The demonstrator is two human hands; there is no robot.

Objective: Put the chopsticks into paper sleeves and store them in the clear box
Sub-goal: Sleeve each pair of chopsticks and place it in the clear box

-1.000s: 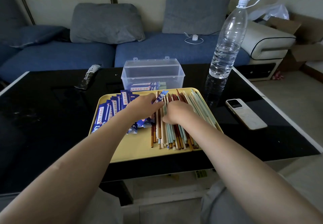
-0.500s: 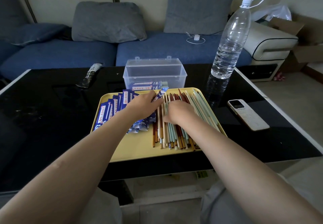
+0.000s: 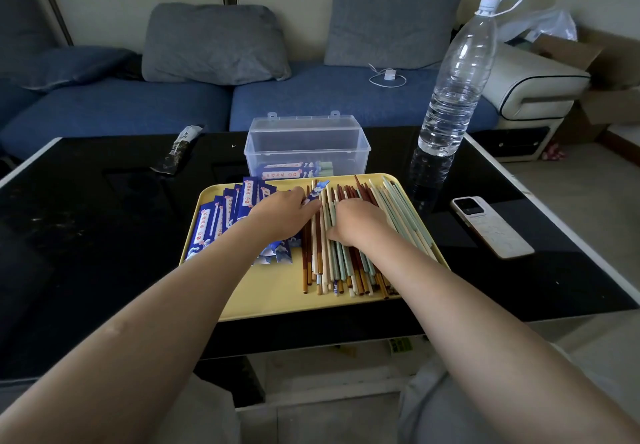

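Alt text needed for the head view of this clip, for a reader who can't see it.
Both hands reach onto a yellow tray: the left hand holds a blue paper sleeve, and the right hand rests on loose chopsticks. Behind sits an open clear box already holding sleeved pairs.

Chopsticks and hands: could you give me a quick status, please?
Left hand holds a sleeve. Right hand on loose chopsticks, grip hidden. Box open, few sleeved sets inside. Path unobstructed.
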